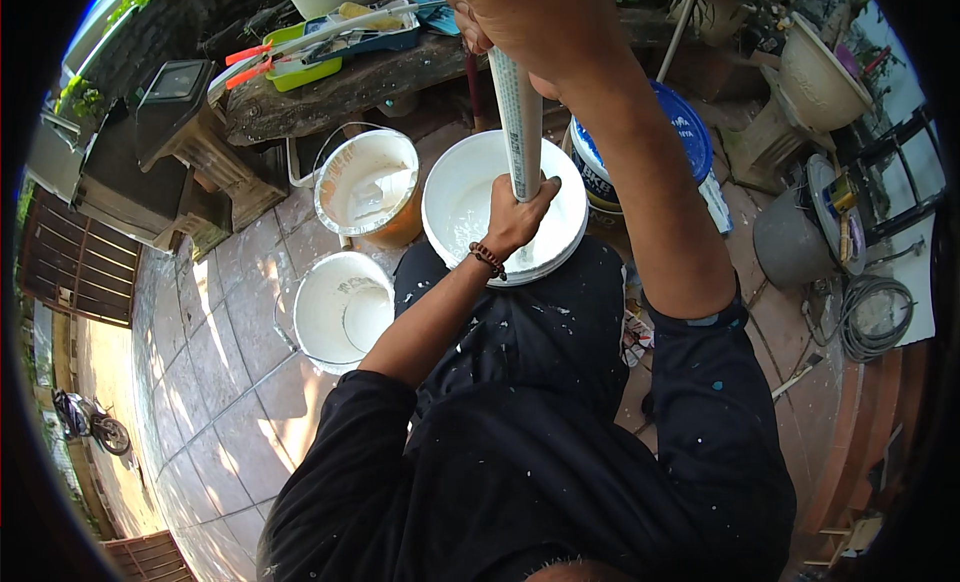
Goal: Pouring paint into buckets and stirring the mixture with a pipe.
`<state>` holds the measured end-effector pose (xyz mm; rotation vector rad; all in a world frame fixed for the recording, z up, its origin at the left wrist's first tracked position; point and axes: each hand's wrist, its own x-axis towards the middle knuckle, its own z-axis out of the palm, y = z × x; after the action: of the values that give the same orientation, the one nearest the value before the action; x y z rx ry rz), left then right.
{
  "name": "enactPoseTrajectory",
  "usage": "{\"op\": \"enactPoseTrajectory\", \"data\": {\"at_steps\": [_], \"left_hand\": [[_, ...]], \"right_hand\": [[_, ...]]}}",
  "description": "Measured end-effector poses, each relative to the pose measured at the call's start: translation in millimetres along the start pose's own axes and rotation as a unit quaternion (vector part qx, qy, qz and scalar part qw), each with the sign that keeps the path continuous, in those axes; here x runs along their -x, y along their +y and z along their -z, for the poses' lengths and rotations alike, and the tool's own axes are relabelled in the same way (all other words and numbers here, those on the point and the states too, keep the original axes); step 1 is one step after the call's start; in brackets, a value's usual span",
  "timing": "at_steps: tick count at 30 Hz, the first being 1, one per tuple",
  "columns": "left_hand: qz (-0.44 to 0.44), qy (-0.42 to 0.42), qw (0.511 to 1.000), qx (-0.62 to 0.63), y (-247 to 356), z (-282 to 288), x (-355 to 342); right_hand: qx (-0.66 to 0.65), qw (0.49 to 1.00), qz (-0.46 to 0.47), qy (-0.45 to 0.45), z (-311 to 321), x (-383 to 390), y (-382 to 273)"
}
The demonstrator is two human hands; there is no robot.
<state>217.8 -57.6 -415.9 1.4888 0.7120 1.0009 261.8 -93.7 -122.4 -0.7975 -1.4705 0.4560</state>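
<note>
Both hands grip white pole (521,122) standing in white paint bucket (455,197): left hand (515,219) low above bucket, right hand (520,17) higher. Orange-sided bucket (366,187) just beside it.

An orange bucket (368,194) smeared inside with white paint stands on the tiled floor (225,382) left of centre, and a second white bucket (343,310) sits just below it, lower in the frame. A blue-lidded pail (690,132) shows right of centre. Along the top runs a rough wooden counter (340,87) carrying a lime-green tray (300,67) and paint tools with orange handles (245,67). At the upper right stands a pale stone planter (815,82) — below it a grey metal pot (790,244) and a coiled hose (875,317). At the far lower left, a parked motorcycle (90,422).
</note>
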Motion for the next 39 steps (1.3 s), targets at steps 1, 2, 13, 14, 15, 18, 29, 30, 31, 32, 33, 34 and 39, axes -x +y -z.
{"op": "enactPoseTrajectory", "data": {"at_steps": [1,2,13,14,15,18,29,30,31,32,33,34,39], "left_hand": [[-0.017,-0.011,1.0,0.02,-3.4,-3.9,-3.3],[-0.028,-0.017,0.999,0.029,-6.6,-6.8,-7.5],[-0.25,0.0,0.958,-0.144,-27.7,28.0,-50.4],[-0.22,0.01,0.97,-0.103,-29.9,34.1,-53.1],[-0.2,-0.002,0.973,-0.111,-33.8,44.8,-58.6],[-0.145,0.025,0.979,-0.139,-19.3,38.8,-56.1],[-0.014,0.073,0.982,-0.173,17.7,26.8,-6.8],[0.002,0.077,0.985,-0.153,19.1,22.3,-0.6],[0.013,0.067,0.986,-0.149,17.7,21.5,2.9],[0.016,0.064,0.988,-0.138,16.4,19.7,6.4],[0.019,0.059,0.99,-0.127,15.0,17.3,9.2],[0.031,0.051,0.992,-0.116,17.6,13.8,10.6],[0.033,0.038,0.994,-0.093,38.4,6.0,7.6]], "right_hand": [[0.016,0.999,0.041,0.008,-1.9,1.4,1.6],[0.033,0.996,0.081,0.016,-3.9,2.7,3.0],[0.253,0.893,0.367,0.067,-4.3,25.2,28.7],[0.253,0.893,0.366,0.067,-1.5,23.0,33.7],[0.206,0.909,0.357,0.061,1.2,20.1,40.4],[0.064,0.963,0.256,0.046,13.0,16.9,42.1],[-0.149,0.984,-0.091,-0.02,24.7,-6.1,9.4],[-0.155,0.982,-0.107,-0.031,23.7,-6.7,8.1],[-0.16,0.979,-0.122,-0.041,22.3,-7.2,6.9],[-0.161,0.979,-0.121,-0.042,20.1,-8.6,7.8],[-0.176,0.975,-0.125,-0.05,17.2,-11.0,10.3],[-0.189,0.972,-0.13,-0.058,15.2,-13.0,10.4],[-0.166,0.979,-0.106,-0.06,22.9,-32.3,3.9]]}}
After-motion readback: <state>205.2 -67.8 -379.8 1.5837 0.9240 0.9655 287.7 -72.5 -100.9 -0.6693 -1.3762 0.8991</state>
